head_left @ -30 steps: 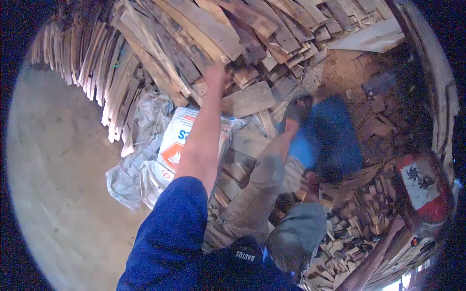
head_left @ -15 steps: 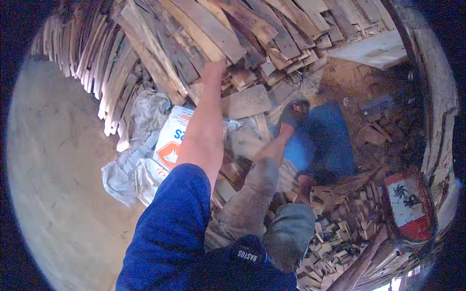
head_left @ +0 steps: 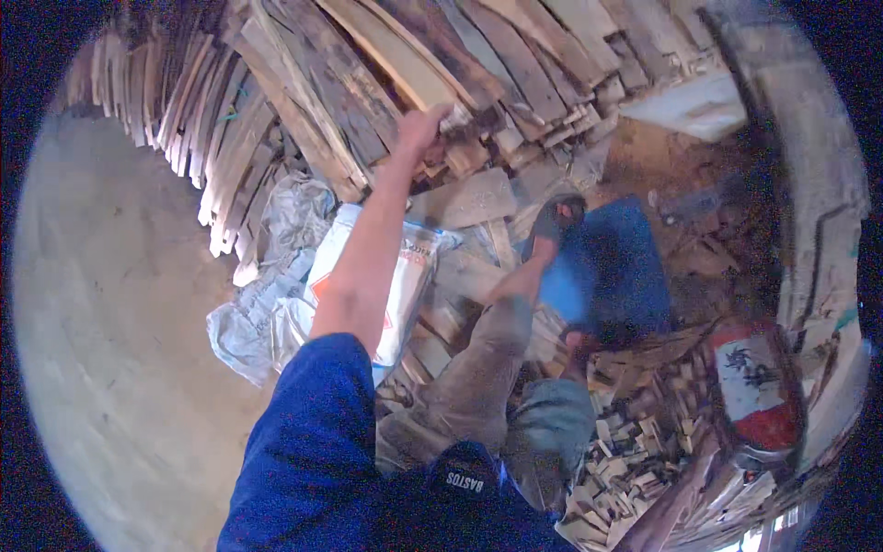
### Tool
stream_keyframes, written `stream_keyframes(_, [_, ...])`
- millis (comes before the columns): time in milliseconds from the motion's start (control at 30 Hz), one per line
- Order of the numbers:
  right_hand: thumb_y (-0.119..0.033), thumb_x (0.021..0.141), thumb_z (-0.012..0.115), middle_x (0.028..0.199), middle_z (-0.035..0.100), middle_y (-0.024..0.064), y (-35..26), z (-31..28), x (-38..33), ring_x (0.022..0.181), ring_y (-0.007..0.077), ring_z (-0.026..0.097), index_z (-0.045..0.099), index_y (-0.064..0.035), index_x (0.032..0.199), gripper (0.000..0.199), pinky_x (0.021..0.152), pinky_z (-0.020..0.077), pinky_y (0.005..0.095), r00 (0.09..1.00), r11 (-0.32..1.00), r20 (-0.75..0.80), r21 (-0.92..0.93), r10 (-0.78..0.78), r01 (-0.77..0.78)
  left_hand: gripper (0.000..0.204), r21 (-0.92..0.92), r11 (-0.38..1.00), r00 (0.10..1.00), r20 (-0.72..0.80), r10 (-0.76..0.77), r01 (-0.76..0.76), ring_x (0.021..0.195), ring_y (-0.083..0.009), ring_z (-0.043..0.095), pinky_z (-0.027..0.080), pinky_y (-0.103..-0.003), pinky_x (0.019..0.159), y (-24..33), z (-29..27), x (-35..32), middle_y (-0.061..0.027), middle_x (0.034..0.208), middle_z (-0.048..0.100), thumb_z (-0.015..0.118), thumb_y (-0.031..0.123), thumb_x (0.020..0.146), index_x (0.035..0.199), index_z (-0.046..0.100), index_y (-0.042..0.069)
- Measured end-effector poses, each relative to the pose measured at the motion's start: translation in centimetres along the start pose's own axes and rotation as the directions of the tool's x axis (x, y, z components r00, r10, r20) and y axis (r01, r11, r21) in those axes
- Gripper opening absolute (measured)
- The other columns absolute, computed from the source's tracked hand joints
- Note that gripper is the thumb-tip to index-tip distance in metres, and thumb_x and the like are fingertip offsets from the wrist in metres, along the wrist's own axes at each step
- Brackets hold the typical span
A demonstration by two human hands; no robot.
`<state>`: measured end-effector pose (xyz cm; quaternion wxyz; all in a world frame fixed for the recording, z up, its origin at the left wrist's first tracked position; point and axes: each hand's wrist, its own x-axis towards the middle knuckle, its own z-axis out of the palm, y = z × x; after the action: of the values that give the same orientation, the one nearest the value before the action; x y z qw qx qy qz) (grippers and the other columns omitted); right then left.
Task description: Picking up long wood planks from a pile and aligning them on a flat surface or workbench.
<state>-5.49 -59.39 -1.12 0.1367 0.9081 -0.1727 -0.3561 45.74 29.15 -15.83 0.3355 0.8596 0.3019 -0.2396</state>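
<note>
My left hand point(head_left: 423, 135), at the end of a bare arm in a blue sleeve, reaches to the wood pile. Its fingers are closed around the near end of a pale wooden plank point(head_left: 405, 57). The plank lies among other long boards and runs away toward the top of the view. Under my forearm rests a white printed sack point(head_left: 405, 293) with orange marks, partly covered by the arm. My right hand does not show.
Crumpled plastic point(head_left: 296, 216) lies left of the sack. My sandalled foot point(head_left: 563, 214) is beside a blue panel point(head_left: 612, 276). Small wood offcuts point(head_left: 635, 451) and a red-and-white object point(head_left: 756, 382) are at lower right. Slats point(head_left: 175, 110) are stacked at far left.
The view has turned slightly. My left hand has shifted a little to the right at the plank's end, and my forearm now uncovers more of the sack's right side.
</note>
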Motion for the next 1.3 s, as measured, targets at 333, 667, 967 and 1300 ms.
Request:
stream_keyframes(333, [-0.040,0.096,0.051,0.111,0.064,0.0148,-10.8,-6.8,0.6,0.100,0.0351,0.060,0.060,-0.0069,0.120,0.042,0.087,0.0483,0.0481,0.952,0.970,0.228,-0.180,0.205,-0.165,0.039,-0.378,0.899,0.859,0.512,0.005,0.221,0.079,-0.0133,0.064,0.051,-0.028,0.066,4.2,-1.1,-25.4,-0.0036,0.096,0.069,0.053,0.039,0.098,0.108,0.070,0.005])
stream_keyframes(667, [-0.037,0.096,0.053,0.081,0.068,0.0149,-13.6,-3.4,0.8,0.071,0.0234,0.068,0.071,-0.0161,0.082,0.031,0.049,0.0507,0.0355,0.936,0.974,-0.345,-0.227,-0.066,-0.015,0.038,-0.417,0.756,0.503,0.854,0.135,0.505,0.081,-0.0104,0.061,0.051,-0.026,0.073,13.2,7.2,-48.7,-0.0005,0.094,0.066,0.064,0.036,0.093,0.115,0.063,0.005])
stream_keyframes(967, [-0.047,0.094,0.054,0.133,0.048,0.0336,-15.9,-21.8,-7.8,0.122,0.0436,0.047,0.051,0.0085,0.125,0.063,0.104,0.0352,0.0520,0.981,0.824,-0.156,0.566,0.113,-0.005,0.045,-0.295,0.954,0.625,0.756,0.195,0.059,0.076,-0.0121,0.058,0.052,-0.033,0.072,13.5,8.6,-55.6,-0.0024,0.089,0.067,0.056,0.048,0.096,0.097,0.070,0.006])
stream_keyframes(1300, [-0.038,0.085,0.069,0.103,0.068,0.0191,-19.3,-38.5,-15.7,0.102,0.0341,0.063,0.070,-0.0027,0.103,0.040,0.090,0.0499,0.0416,0.561,0.131,-0.725,0.561,-0.398,0.818,0.029,-0.404,0.878,0.744,0.663,0.088,0.256,0.057,-0.0109,0.053,0.043,-0.026,0.051,18.5,12.5,-63.3,0.0014,0.070,0.059,0.066,0.037,0.092,0.094,0.069,0.008])
